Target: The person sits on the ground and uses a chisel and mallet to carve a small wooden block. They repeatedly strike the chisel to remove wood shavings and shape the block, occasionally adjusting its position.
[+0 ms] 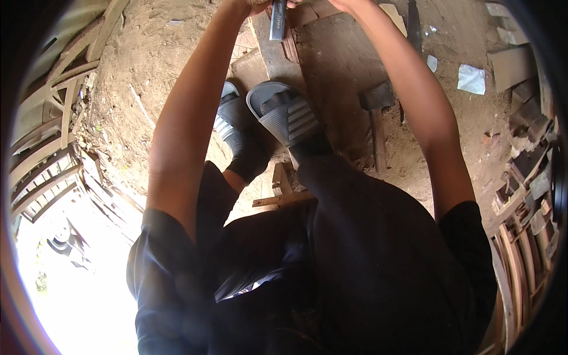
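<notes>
At the top edge my left hand (255,5) shows only in part. Its fingers appear closed around the upper end of a dark, flat metal bar (278,22) with small markings; the exact kind of tool cannot be made out. Under the bar lies a wooden plank (269,56), with a reddish wooden strip (290,46) beside it. My right hand (344,3) is mostly cut off by the top edge, to the right of the bar, and its fingers are hidden. The nearest thing to it is a piece of wood (303,15) between both hands.
My sandalled feet (289,115) rest near the plank's close end. A tool with a dark, blocky head (377,96) and wooden handle lies to the right on the dirt floor (331,65). Wood scraps (520,236) are piled far right, wooden frames (65,112) stand left. A small wood block (281,179) sits between my legs.
</notes>
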The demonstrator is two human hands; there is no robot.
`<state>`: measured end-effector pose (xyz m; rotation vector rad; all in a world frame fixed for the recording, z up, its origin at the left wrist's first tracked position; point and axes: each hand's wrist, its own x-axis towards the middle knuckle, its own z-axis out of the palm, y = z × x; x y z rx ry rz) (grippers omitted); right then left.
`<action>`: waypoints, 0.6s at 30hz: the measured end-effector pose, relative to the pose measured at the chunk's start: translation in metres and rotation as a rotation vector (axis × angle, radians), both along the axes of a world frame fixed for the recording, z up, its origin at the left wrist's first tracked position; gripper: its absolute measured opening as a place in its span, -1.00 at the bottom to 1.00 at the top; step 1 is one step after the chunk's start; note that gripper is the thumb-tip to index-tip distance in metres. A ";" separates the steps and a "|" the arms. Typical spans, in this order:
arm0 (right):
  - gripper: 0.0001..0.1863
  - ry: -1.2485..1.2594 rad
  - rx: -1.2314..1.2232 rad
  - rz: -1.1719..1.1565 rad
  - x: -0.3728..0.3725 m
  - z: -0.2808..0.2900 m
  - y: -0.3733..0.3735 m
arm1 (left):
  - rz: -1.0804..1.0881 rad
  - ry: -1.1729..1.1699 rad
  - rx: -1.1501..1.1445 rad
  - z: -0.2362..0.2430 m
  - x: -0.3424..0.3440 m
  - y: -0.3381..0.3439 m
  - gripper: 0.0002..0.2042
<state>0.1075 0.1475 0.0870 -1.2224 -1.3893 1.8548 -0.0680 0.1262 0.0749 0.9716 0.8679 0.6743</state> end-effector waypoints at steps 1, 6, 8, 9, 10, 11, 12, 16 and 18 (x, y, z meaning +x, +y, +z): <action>-0.60 -0.042 0.121 0.005 0.000 -0.001 0.003 | 0.131 0.024 -0.100 -0.006 0.007 0.000 -0.85; -0.56 -0.213 0.394 -0.099 0.069 0.028 -0.045 | 0.579 0.223 -0.139 -0.017 0.007 -0.008 -0.73; -0.57 -0.547 0.077 -0.073 0.114 0.048 -0.109 | 0.703 0.211 -0.130 -0.017 0.001 -0.014 -0.68; -0.62 -0.612 0.020 -0.038 0.139 0.035 -0.143 | 0.722 0.181 -0.144 -0.014 -0.002 -0.014 -0.62; -0.64 -0.650 -0.016 0.058 0.160 0.029 -0.175 | 0.755 0.147 -0.207 -0.013 -0.007 -0.014 -0.59; -0.62 -0.762 0.006 -0.018 0.190 0.011 -0.222 | 0.753 0.129 -0.197 -0.012 0.006 -0.008 -0.57; -0.55 -0.927 -0.029 0.193 0.230 -0.003 -0.256 | 0.757 0.118 -0.194 -0.013 0.015 -0.006 -0.56; -0.27 -1.039 -0.207 -0.024 0.231 -0.017 -0.349 | 0.808 0.266 -0.097 -0.018 0.020 -0.007 -0.56; -0.27 -1.101 -0.073 -0.058 0.218 -0.030 -0.364 | 0.794 0.347 -0.068 -0.021 0.019 -0.003 -0.57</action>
